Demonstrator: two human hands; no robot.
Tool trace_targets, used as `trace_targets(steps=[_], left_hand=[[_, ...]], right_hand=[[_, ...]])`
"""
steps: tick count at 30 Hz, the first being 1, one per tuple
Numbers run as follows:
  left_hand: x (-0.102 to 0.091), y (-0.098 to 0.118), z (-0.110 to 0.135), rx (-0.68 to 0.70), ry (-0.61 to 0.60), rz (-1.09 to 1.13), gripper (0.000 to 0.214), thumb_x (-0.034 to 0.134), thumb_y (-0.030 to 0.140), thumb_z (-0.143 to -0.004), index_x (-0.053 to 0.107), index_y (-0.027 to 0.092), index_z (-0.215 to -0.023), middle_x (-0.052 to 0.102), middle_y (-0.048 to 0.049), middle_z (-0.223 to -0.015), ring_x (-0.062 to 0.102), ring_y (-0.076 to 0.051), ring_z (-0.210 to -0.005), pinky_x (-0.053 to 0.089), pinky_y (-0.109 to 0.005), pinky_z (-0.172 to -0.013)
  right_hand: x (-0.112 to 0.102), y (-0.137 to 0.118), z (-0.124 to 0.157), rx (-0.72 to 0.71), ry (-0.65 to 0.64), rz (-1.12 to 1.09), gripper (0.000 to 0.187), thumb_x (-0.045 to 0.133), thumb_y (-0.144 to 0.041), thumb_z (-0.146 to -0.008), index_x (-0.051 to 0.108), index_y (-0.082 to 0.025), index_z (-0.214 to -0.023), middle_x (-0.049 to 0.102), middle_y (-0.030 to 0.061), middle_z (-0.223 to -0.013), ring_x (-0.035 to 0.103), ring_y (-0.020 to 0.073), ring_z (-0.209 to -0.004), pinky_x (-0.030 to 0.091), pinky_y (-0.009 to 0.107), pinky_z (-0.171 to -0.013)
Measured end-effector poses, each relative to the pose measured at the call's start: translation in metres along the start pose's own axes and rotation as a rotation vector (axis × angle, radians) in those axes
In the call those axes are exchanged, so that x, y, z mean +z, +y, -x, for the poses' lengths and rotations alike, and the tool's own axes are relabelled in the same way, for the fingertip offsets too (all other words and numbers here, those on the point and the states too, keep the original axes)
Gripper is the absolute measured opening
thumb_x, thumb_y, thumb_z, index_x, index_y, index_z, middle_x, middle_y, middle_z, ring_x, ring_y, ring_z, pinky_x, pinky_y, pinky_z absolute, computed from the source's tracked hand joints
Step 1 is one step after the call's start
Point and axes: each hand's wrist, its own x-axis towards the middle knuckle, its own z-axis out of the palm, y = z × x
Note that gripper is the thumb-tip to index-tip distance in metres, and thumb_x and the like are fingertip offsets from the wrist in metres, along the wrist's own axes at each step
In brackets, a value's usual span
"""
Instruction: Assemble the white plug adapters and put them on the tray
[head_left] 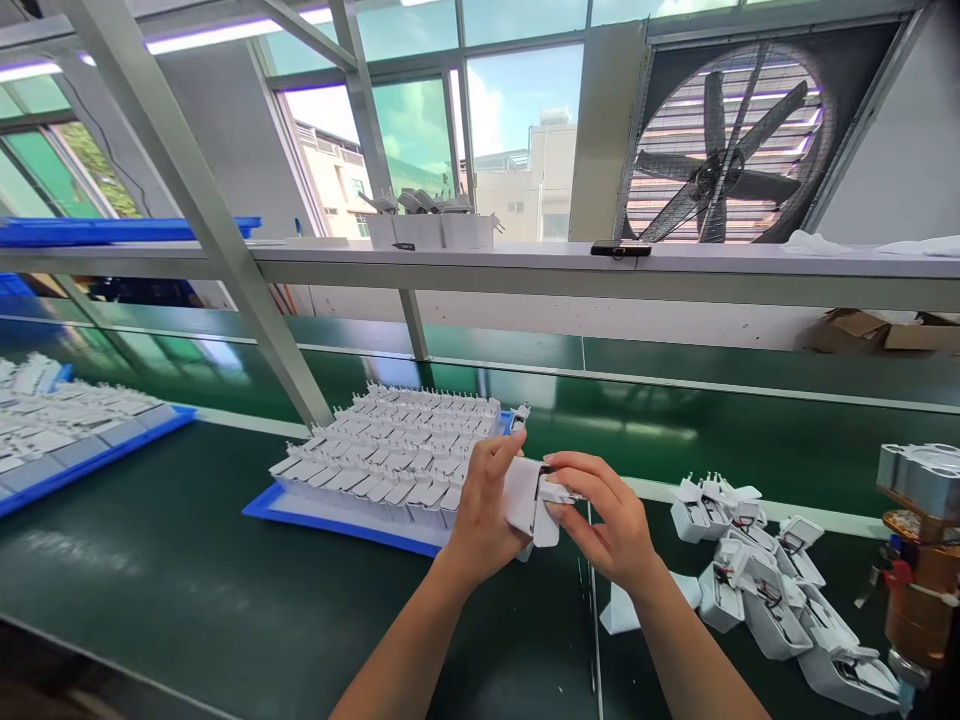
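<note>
In front of me my left hand (484,515) is wrapped round a white plastic box-shaped housing (522,492) and keeps it tilted in the air. A white flap (546,528) hangs from its right end. There my right hand (615,520) pinches a small white plastic piece (556,491) between thumb and fingers, at the housing's end. Whether that piece is joined to the housing I cannot tell. Just behind my left hand is a blue tray (337,525), filled with rows of similar white housings (397,455). One more white unit (519,416) stands at its far right corner.
Right of my hands lies a loose pile of white housings (765,580), some showing dark wires inside. A copper-coloured device (922,590) stands at the right edge. Another loaded blue tray (97,455) is on the left. A slanted metal post (202,215) and a shelf (480,270) cross above the bench.
</note>
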Motion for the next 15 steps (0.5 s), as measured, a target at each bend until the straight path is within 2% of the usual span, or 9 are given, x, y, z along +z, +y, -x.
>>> trace_targets(steps=[4, 10, 15], left_hand=[[0.0035, -0.0021, 0.002, -0.038, -0.069, 0.059, 0.08, 0.059, 0.018, -0.085, 0.019, 0.028, -0.153, 0.05, -0.0098, -0.111, 0.052, -0.023, -0.097, 0.049, -0.035, -0.079], [0.0002, -0.0043, 0.0005, -0.016, -0.131, -0.054, 0.085, 0.056, 0.01, -0.084, 0.015, 0.032, -0.155, 0.052, -0.0103, -0.114, 0.053, -0.025, -0.103, 0.049, -0.036, -0.08], [0.0009, -0.0034, -0.0005, -0.034, -0.136, -0.057, 0.086, 0.058, 0.012, -0.083, 0.015, 0.032, -0.155, 0.052, -0.0097, -0.113, 0.053, -0.025, -0.102, 0.05, -0.036, -0.08]], right_hand=[[0.004, 0.0007, 0.0011, 0.005, 0.045, 0.033, 0.024, 0.056, -0.014, -0.091, 0.059, -0.022, -0.114, 0.07, 0.0102, -0.106, 0.07, 0.0176, -0.094, 0.061, 0.028, -0.073], [0.0015, 0.001, 0.0009, 0.094, -0.004, 0.031, 0.02, 0.059, -0.017, -0.091, 0.063, -0.023, -0.109, 0.07, 0.0075, -0.102, 0.071, 0.0167, -0.09, 0.061, 0.027, -0.072], [0.0066, 0.005, 0.0054, 0.139, 0.036, -0.029, 0.02, 0.06, -0.017, -0.09, 0.064, -0.025, -0.108, 0.069, 0.0069, -0.102, 0.07, 0.0171, -0.09, 0.061, 0.028, -0.069]])
